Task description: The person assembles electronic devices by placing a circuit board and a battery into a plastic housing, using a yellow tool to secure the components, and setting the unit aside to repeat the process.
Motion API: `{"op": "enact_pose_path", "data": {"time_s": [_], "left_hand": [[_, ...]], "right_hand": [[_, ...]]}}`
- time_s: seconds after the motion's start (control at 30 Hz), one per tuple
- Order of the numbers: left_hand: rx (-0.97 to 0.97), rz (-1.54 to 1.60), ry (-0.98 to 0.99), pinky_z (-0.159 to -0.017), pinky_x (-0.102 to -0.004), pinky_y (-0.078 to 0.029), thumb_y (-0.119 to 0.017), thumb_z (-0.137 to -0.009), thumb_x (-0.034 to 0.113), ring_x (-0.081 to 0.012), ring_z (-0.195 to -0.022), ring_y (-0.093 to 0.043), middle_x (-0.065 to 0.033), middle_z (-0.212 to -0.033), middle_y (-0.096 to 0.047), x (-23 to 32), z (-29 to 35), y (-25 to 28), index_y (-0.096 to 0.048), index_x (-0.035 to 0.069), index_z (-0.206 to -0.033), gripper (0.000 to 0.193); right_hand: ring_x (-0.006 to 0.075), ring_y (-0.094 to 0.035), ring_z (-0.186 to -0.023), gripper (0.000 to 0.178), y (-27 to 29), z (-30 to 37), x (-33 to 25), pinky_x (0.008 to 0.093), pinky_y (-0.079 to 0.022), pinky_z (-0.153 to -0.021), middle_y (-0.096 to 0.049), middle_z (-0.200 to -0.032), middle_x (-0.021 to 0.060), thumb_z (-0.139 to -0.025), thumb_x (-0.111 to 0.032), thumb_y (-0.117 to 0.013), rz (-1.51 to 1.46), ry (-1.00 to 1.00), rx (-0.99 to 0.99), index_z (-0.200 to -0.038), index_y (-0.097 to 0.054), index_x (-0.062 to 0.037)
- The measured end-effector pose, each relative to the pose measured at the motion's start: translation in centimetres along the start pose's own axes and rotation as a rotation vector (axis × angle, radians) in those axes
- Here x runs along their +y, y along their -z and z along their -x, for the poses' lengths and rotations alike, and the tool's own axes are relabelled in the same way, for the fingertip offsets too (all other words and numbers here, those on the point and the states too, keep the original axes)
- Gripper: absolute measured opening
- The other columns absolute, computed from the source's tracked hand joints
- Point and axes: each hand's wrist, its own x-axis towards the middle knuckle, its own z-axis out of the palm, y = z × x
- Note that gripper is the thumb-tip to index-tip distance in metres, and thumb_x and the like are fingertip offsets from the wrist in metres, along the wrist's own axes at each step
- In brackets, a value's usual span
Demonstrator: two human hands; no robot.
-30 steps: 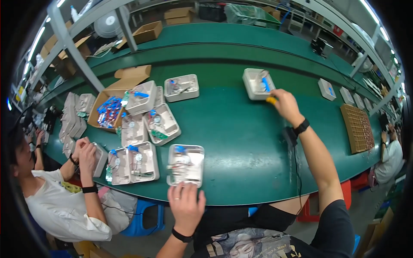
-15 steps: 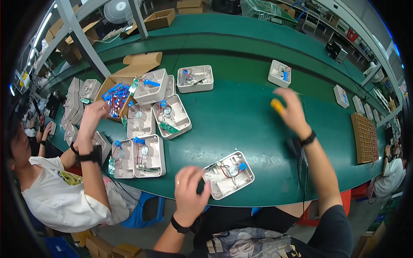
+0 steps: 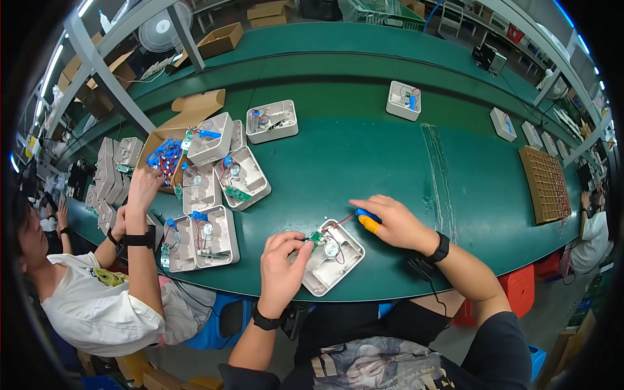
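In front of me a light grey plastic housing (image 3: 324,281) lies open side up near the table's front edge, with a round part (image 3: 331,249) and thin wires inside. My left hand (image 3: 281,265) pinches a small green circuit board (image 3: 316,238) at the housing's upper left rim. Just beyond the right rim, my right hand (image 3: 402,224) has its fingers closed on a blue cylindrical battery (image 3: 368,214), mostly hidden under them. A yellow finger cover (image 3: 369,224) sits on one of its fingers. Red wire (image 3: 346,219) stretches from the battery toward the board.
Several similar housings (image 3: 242,188) with boards stand at the left, by a cardboard box (image 3: 170,123) of blue batteries. A co-worker's hand (image 3: 144,185) reaches toward that box. Another housing (image 3: 403,101) stands farther off. At the right lies a brown compartment tray (image 3: 543,188).
My right hand has come down and left to the housing and now grips the blue battery. The left hand has taken hold of the circuit board. The view has shifted slightly right.
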Motion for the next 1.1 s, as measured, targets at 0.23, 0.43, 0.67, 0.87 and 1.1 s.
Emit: {"op": "enact_pose_path", "data": {"time_s": [0.23, 0.43, 0.67, 0.87, 1.1], "left_hand": [[-0.152, 0.122, 0.016, -0.109, -0.0454, -0.049, -0.082, -0.093, 0.017, -0.0370, -0.128, -0.062, -0.0116, -0.125, -0.077, -2.7, -0.1, 0.7, -0.081, 0.002, -0.088, 0.015], [-0.183, 0.094, 0.017, -0.113, -0.0491, -0.045, -0.084, -0.091, 0.023, -0.0398, -0.131, -0.059, -0.0148, -0.133, -0.071, -2.8, 0.5, 1.6, -0.079, 0.004, -0.110, 0.028], [-0.150, -0.368, 0.105, -0.109, -0.0492, -0.045, -0.086, -0.086, 0.026, -0.0384, -0.124, -0.061, -0.0197, -0.130, -0.064, -0.3, 5.2, 3.3, -0.061, -0.002, -0.143, 0.068], [-0.185, -0.239, -0.030, -0.107, -0.0487, -0.046, -0.083, -0.086, 0.019, -0.0359, -0.111, -0.066, -0.0181, -0.119, -0.067, -2.9, 4.0, 2.2, -0.055, -0.005, -0.149, 0.073], [-0.098, 0.026, -0.126, -0.102, -0.0463, -0.053, -0.082, -0.086, 0.009, -0.0345, -0.111, -0.071, -0.0165, -0.121, -0.072, -3.6, 3.1, -0.4, -0.062, 0.000, -0.145, 0.063]], "right_hand": [[0.0338, -0.068, -0.120, 0.035, -0.8, -1.6, -3.4, 0.0445, -0.054, -0.104, -0.072, -0.126, 0.0113, -0.095, -0.014, -0.078, 0.155, 0.518, 0.142, -0.129, -0.075, -0.0081], [0.0322, -0.071, -0.120, 0.029, -3.0, -3.2, -3.9, 0.0423, -0.058, -0.100, -0.074, -0.128, 0.0111, -0.089, -0.014, -0.080, 0.103, 0.725, -0.059, -0.117, -0.077, -0.0065], [0.0307, -0.076, -0.109, 0.026, -3.8, -2.3, -3.6, 0.0401, -0.064, -0.086, -0.077, -0.127, 0.0132, -0.086, -0.008, -0.080, 0.217, 0.597, 0.111, -0.112, -0.076, -0.0035], [0.0323, -0.076, -0.111, 0.027, -5.0, -2.2, -4.0, 0.0415, -0.063, -0.091, -0.077, -0.128, 0.0131, -0.082, -0.004, -0.083, 0.169, 0.451, 0.239, -0.108, -0.077, -0.0040], [0.0319, -0.071, -0.122, 0.026, -3.8, -2.9, -4.3, 0.0428, -0.060, -0.098, -0.073, -0.131, 0.0123, -0.082, -0.003, -0.083, 0.052, 0.489, -0.060, -0.107, -0.077, -0.0038]]}}
